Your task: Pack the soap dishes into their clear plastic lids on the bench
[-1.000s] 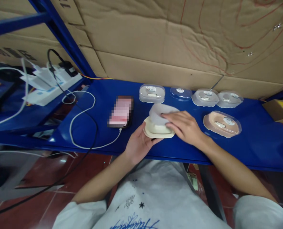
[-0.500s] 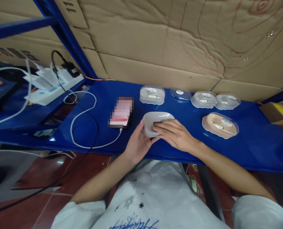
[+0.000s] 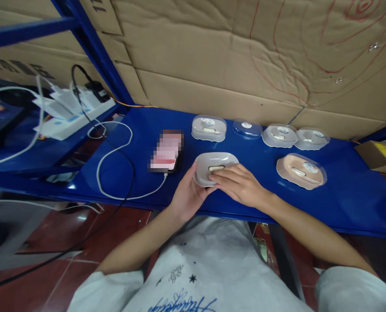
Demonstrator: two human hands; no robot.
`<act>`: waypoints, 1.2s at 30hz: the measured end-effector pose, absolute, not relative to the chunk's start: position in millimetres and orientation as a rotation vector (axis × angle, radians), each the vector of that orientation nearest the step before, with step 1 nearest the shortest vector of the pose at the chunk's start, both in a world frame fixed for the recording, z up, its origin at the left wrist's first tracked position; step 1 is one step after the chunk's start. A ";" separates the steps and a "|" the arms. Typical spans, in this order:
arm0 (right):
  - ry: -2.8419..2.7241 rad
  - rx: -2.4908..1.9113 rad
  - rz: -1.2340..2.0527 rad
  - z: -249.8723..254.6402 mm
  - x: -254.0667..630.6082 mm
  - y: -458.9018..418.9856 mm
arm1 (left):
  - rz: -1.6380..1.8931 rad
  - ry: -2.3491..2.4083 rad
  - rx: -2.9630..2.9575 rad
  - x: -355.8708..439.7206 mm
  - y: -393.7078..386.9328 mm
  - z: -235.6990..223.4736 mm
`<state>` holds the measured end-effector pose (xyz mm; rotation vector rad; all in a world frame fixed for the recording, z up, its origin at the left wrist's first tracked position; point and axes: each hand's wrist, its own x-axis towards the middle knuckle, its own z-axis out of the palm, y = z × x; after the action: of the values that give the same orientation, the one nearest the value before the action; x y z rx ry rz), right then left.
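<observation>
A shallow grey oval soap dish (image 3: 202,167) is tilted up above the front of the table. My left hand (image 3: 189,193) is closed on its left side, thumb at the rim and fingers underneath. From the right, my right hand (image 3: 241,184) reaches over the rim with its fingers together inside the dish. Its fingertips rest just below a small pale strip (image 3: 216,168) in the middle of the dish; its thumb is hidden. Behind stands a similar grey dish with a clear lid (image 3: 209,128). To the right lies a peach-coloured lidded dish (image 3: 301,171).
Two more grey lidded dishes (image 3: 279,136) (image 3: 313,139) and a loose clear lid (image 3: 247,129) line the back. A phone (image 3: 167,151) with a white cable (image 3: 98,173) lies left. A power strip (image 3: 69,123) is farther left, a cardboard box (image 3: 374,156) at right.
My right fingers have shifted slightly down inside the dish. The pale strip, dark and mostly covered before, now shows. My left hand keeps its hold.
</observation>
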<state>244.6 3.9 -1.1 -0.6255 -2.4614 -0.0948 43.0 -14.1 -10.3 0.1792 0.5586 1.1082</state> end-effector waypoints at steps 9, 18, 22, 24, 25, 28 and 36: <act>-2.104 -1.220 -0.005 -4.3 281.0 71.0 | 1.127 0.628 0.202 43.5 -15.1 -7.0; -2.206 -1.674 -0.068 -24.8 307.9 108.4 | 1.081 0.634 0.253 42.4 -15.1 -12.3; -2.342 -1.548 -0.035 -20.2 318.0 97.6 | 1.073 0.618 0.267 42.3 -15.3 -11.3; -2.402 -1.569 0.055 -20.3 324.3 96.5 | 1.068 0.616 0.272 42.2 -15.7 -10.9; -2.409 -1.586 0.095 -20.5 327.4 97.0 | 1.063 0.616 0.273 42.1 -15.8 -10.8; -2.383 -1.606 0.105 -20.2 335.5 101.1 | 1.045 0.620 0.275 42.1 -16.1 -10.9; -2.338 -1.657 0.120 -17.5 337.7 103.3 | 1.032 0.640 0.286 43.1 -16.2 -8.9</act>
<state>337.7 103.3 -17.5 -1.6574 -2.3382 0.1196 43.1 -16.2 -8.9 0.2859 0.6401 1.0324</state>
